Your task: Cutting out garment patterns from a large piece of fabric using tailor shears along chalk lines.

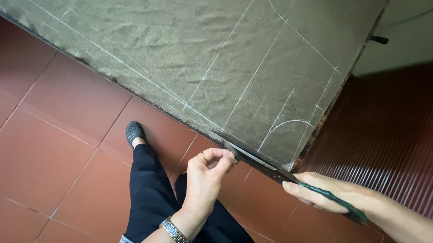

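While the left hand (207, 174) pinched the near edge of the green cloth (208, 46) on the bench, the right hand (333, 195) gripped the scissors (264, 162) — blades pointing up-left along that edge, just beside the left fingers.

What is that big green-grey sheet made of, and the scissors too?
The sheet looks like woven cloth: matte, softly wrinkled, with white chalk lines drawn on it. The scissors seem to be metal: the blades are dark with a shiny edge. Their handles, in the right hand, look dark green, perhaps painted or plastic.
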